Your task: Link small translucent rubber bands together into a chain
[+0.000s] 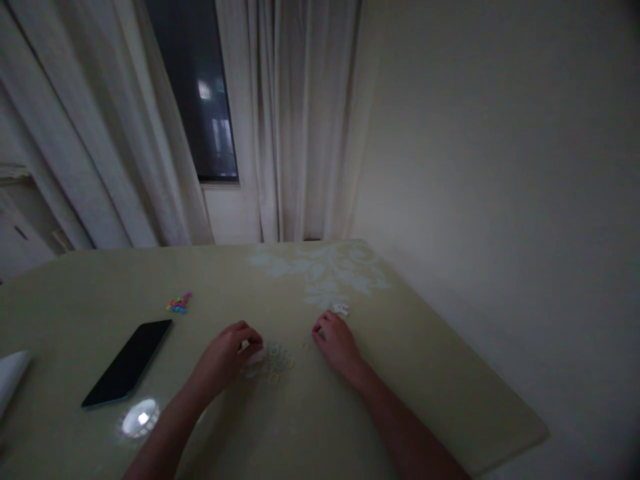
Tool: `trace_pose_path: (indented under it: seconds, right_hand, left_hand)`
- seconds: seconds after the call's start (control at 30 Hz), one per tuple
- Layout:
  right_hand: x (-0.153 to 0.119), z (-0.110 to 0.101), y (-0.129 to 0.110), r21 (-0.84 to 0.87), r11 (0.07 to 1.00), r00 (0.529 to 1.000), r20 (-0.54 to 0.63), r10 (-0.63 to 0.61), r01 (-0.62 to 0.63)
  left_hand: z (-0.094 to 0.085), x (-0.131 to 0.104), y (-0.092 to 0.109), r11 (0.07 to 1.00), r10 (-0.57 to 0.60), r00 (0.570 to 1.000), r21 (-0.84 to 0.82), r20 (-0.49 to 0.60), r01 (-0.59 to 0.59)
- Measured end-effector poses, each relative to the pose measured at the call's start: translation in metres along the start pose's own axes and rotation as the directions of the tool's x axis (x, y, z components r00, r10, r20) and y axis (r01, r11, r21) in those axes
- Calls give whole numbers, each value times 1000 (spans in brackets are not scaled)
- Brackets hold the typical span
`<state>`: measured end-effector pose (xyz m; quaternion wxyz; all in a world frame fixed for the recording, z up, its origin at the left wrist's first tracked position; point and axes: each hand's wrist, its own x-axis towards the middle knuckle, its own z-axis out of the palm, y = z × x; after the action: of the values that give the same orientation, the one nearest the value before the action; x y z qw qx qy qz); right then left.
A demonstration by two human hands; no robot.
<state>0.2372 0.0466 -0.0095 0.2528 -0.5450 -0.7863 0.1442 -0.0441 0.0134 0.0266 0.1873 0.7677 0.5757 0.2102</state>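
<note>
My left hand (pixel 231 351) is closed in a pinch, thumb against the fingers, just left of a loose cluster of small pale rings (pixel 275 351). Beneath its fingertips lies a whitish, see-through piece (pixel 256 360), too blurred to name. Whatever the pinch holds, if anything, I cannot make out. To the right, my right hand (pixel 337 341) rests low at the table with its fingers curled together; what is in them is hidden. A single pale ring (pixel 305 347) lies just left of its fingertips. Small white pieces (pixel 341 309) lie just beyond its knuckles.
A dark phone (pixel 129 363) lies on the table (pixel 400 373) to the left. Beyond it is a small pile of bright coloured pieces (pixel 179 303). A round, shiny clear object (pixel 140 419) sits beside my left forearm. A white object (pixel 13 373) shows at the left edge.
</note>
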Motion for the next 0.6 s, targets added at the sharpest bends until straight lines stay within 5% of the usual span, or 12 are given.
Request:
trace_pose_path:
  seconds: [0.2, 0.33, 0.6]
  right_hand:
    - [-3, -3, -8, 132, 989, 995, 66, -74, 64]
    - [-7, -6, -16, 143, 984, 980, 154, -129, 107]
    - [-9, 6, -18, -100, 974, 968, 170, -185, 204]
  left_hand:
    - [11, -8, 25, 993, 79, 974, 72, 213, -96]
    - [17, -10, 25, 974, 87, 972, 188, 218, -129]
    - [26, -10, 27, 960, 71, 972, 251, 222, -127]
